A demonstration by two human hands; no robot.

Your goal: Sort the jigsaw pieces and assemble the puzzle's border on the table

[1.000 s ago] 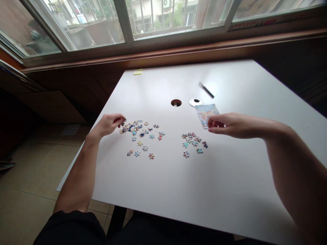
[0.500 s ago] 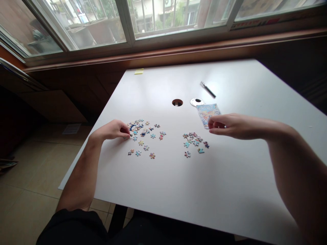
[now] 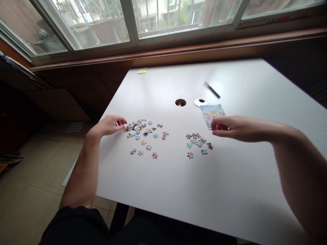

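My left hand (image 3: 111, 125) hovers at the left edge of a loose heap of jigsaw pieces (image 3: 138, 126), thumb and index finger apart, with nothing visible between them. Several single pieces lie nearer to me, among them a yellowish one (image 3: 143, 142) and a multicoloured one (image 3: 154, 155). My right hand (image 3: 227, 126) is held over the lower part of a colourful picture sheet (image 3: 212, 111), its fingers loosely curled and no piece visible in them. Left of that hand lies a smaller cluster of jigsaw pieces (image 3: 196, 137), with a light-blue piece (image 3: 204, 151) at its near side.
The white table (image 3: 163, 183) has a round cable hole (image 3: 180, 102) and, beside it, a metal grommet cover (image 3: 200, 102). A black pen (image 3: 212, 90) lies behind the sheet. A yellow sticky note (image 3: 142, 70) is at the far edge, below the window.
My left hand has lifted back from the heap's near-left side, its thumb and index finger parting. My right hand keeps its place by the sheet. The whole view has shifted slightly.
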